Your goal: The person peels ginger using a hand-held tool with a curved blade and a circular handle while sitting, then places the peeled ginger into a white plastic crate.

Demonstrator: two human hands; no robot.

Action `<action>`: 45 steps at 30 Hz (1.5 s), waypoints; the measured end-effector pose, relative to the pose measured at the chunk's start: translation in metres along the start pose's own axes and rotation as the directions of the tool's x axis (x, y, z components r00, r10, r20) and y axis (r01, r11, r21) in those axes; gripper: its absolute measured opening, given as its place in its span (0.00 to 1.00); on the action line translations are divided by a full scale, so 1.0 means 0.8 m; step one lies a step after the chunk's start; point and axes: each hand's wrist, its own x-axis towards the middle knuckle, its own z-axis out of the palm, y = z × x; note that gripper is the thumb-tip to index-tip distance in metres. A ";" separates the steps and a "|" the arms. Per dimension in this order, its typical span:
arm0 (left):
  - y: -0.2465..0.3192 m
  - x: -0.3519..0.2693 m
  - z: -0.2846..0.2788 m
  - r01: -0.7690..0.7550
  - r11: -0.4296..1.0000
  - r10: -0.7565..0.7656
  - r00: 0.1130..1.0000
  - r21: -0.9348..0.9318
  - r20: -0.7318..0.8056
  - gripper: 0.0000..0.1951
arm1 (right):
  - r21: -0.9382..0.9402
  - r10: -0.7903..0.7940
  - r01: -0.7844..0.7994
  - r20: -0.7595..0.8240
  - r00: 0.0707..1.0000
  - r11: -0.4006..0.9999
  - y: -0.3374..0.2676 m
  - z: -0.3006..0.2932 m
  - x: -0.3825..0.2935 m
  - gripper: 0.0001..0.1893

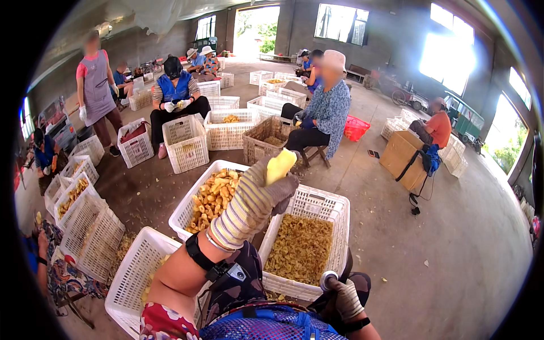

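My left hand point(255, 195), in a striped glove with a dark palm, is raised over the crates and grips a peeled yellow ginger root point(280, 165). Low at the right, by my knee, my gloved right hand point(346, 297) is closed on a small tool with a round metal end point(328, 280); its kind cannot be told. In front of me stands a white plastic crate point(343, 212) with brown-yellow peelings point(299, 244) in it. Left of it, a white crate point(180, 216) holds unpeeled ginger roots point(216, 191). Another white crate point(127, 267), at my left side, contains pale pieces, partly hidden by my arm.
Across from me a person in a patterned blue shirt point(333, 108) sits on a stool beside a brown crate point(255, 146). Other people sit or stand among white crates point(187, 144). A cardboard box point(401, 157) and a phone point(373, 154) are on the floor at right.
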 end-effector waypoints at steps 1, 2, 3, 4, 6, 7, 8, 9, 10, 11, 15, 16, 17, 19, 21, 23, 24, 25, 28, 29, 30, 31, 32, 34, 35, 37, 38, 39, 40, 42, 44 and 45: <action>-0.002 -0.004 0.001 0.002 1.000 -0.002 1.000 -0.022 0.007 0.12 | -0.023 0.018 -0.019 -0.029 0.999 1.000 -0.004 0.006 -0.005 0.11; -0.003 -0.008 0.001 0.004 0.999 -0.003 1.000 -0.044 0.013 0.12 | 0.101 0.034 -0.036 0.013 0.999 0.994 -0.008 0.012 -0.003 0.11; -0.008 -0.014 0.001 0.016 0.997 -0.014 1.000 -0.072 0.018 0.13 | 0.221 0.054 -0.063 0.048 0.997 0.973 -0.008 0.014 -0.003 0.12; -0.008 -0.016 0.003 0.032 0.996 -0.033 0.999 -0.078 -0.015 0.14 | 0.240 0.069 -0.080 0.056 0.996 0.968 -0.004 0.009 0.000 0.13; -0.018 -0.022 -0.004 0.030 0.999 -0.030 1.000 -0.021 0.001 0.14 | 0.170 0.035 -0.049 0.087 0.996 0.984 0.006 -0.013 0.007 0.13; -0.022 -0.024 -0.010 0.016 0.999 -0.016 1.000 0.034 0.018 0.15 | 0.094 -0.006 -0.005 0.125 0.992 0.996 0.009 -0.020 0.010 0.14; -0.027 -0.027 -0.018 0.003 0.997 -0.008 0.998 0.075 0.060 0.14 | 0.044 -0.061 0.056 0.136 0.989 0.997 0.015 -0.024 0.013 0.13; -0.025 -0.030 -0.020 0.005 0.997 -0.010 0.998 0.074 0.058 0.14 | 0.043 -0.059 0.053 0.136 0.989 0.998 0.014 -0.021 0.011 0.13; -0.020 -0.033 -0.019 0.027 0.996 -0.027 1.000 0.085 0.007 0.13 | 0.043 -0.006 0.001 0.124 0.992 0.999 0.013 -0.017 0.010 0.12; -0.017 -0.035 -0.022 0.049 0.994 -0.044 0.998 0.095 -0.045 0.13 | 0.043 0.047 -0.052 0.112 0.993 0.998 0.011 -0.012 0.008 0.12; -0.057 -0.041 -0.096 0.094 0.987 -0.077 0.989 0.130 -0.124 0.12 | 0.029 0.059 -0.062 0.091 0.994 0.998 0.005 0.002 0.011 0.12; -0.067 -0.041 -0.110 0.141 0.987 -0.127 0.980 0.083 -0.152 0.12 | -0.022 0.051 -0.050 0.060 0.997 0.999 0.016 -0.010 0.013 0.12; -0.086 -0.040 -0.132 0.132 0.990 -0.123 0.981 0.051 -0.149 0.13 | -0.073 0.042 -0.039 0.030 0.999 0.997 0.023 -0.020 0.018 0.13; -0.114 -0.052 -0.172 0.170 0.985 -0.171 0.960 -0.022 -0.221 0.13 | -0.087 0.055 -0.053 0.021 0.998 0.995 0.013 -0.008 0.014 0.11; -0.140 -0.069 -0.210 0.218 0.974 -0.225 0.938 -0.059 -0.263 0.12 | -0.260 0.011 0.005 0.062 0.998 0.966 -0.001 0.003 0.016 0.10; -0.161 -0.092 -0.242 0.259 0.961 -0.275 0.912 -0.092 -0.306 0.12 | -0.289 0.009 0.020 0.096 0.995 0.957 0.001 0.003 0.019 0.10; -0.172 -0.104 -0.258 0.273 0.955 -0.296 0.890 -0.115 -0.347 0.12 | -0.235 0.085 -0.068 0.066 0.994 0.970 0.003 0.003 0.013 0.09; -0.179 -0.113 -0.269 0.285 0.949 -0.316 0.868 -0.137 -0.384 0.11 | -0.175 0.160 -0.151 0.040 0.986 0.973 0.004 0.005 0.011 0.09; -0.202 -0.153 -0.311 0.310 0.941 -0.337 0.806 -0.139 -0.487 0.13 | -0.184 0.252 -0.247 0.004 0.968 0.951 -0.008 0.014 0.021 0.09; -0.212 -0.168 -0.329 0.316 0.938 -0.343 0.776 -0.144 -0.530 0.13 | -0.184 0.292 -0.289 -0.013 0.956 0.939 -0.010 0.017 0.026 0.09; -0.221 -0.179 -0.345 0.320 0.933 -0.356 0.741 -0.166 -0.570 0.13 | -0.202 0.257 -0.247 0.028 0.966 0.948 -0.001 0.009 0.026 0.09; -0.240 -0.198 -0.376 0.345 0.925 -0.371 0.723 -0.161 -0.583 0.13 | -0.204 0.257 -0.245 0.034 0.966 0.948 0.006 0.006 0.027 0.09; -0.253 -0.209 -0.389 0.341 0.923 -0.378 0.713 -0.179 -0.590 0.13 | -0.171 0.274 -0.269 0.011 0.962 0.948 0.012 0.001 0.027 0.09; -0.293 -0.254 -0.440 0.311 0.924 -0.380 0.671 -0.224 -0.636 0.11 | -0.122 0.329 -0.334 -0.061 0.942 0.935 -0.010 0.031 0.022 0.09; -0.308 -0.262 -0.453 0.339 0.914 -0.395 0.624 -0.222 -0.674 0.10 | -0.120 0.323 -0.329 -0.071 0.944 0.937 -0.011 0.030 0.022 0.09; -0.339 -0.299 -0.496 0.326 0.915 -0.397 0.634 -0.236 -0.664 0.09 | -0.156 0.303 -0.306 -0.044 0.952 0.939 -0.010 0.028 0.026 0.10; -0.346 -0.304 -0.495 0.330 0.913 -0.403 0.637 -0.240 -0.657 0.09 | -0.150 0.323 -0.329 -0.064 0.944 0.932 -0.013 0.032 0.023 0.10; -0.345 -0.313 -0.492 0.382 0.862 -0.495 0.489 -0.334 -0.718 0.08 | -0.150 0.323 -0.330 -0.069 0.944 0.932 -0.028 0.050 0.024 0.10; -0.345 -0.322 -0.490 0.413 0.803 -0.570 0.321 -0.430 -0.756 0.08 | -0.147 0.295 -0.296 -0.031 0.955 0.944 -0.051 0.080 0.029 0.10; -0.357 -0.331 -0.507 0.388 0.827 -0.546 0.381 -0.407 -0.747 0.08 | -0.144 0.266 -0.261 0.010 0.964 0.954 -0.062 0.098 0.030 0.10; -0.367 -0.340 -0.527 0.366 0.858 -0.503 0.453 -0.360 -0.737 0.09 | -0.079 0.311 -0.311 -0.017 0.950 0.947 -0.058 0.099 0.029 0.10; -0.374 -0.339 -0.530 0.370 0.854 -0.509 0.451 -0.365 -0.733 0.09 | -0.081 0.313 -0.314 -0.024 0.950 0.946 -0.045 0.090 0.026 0.10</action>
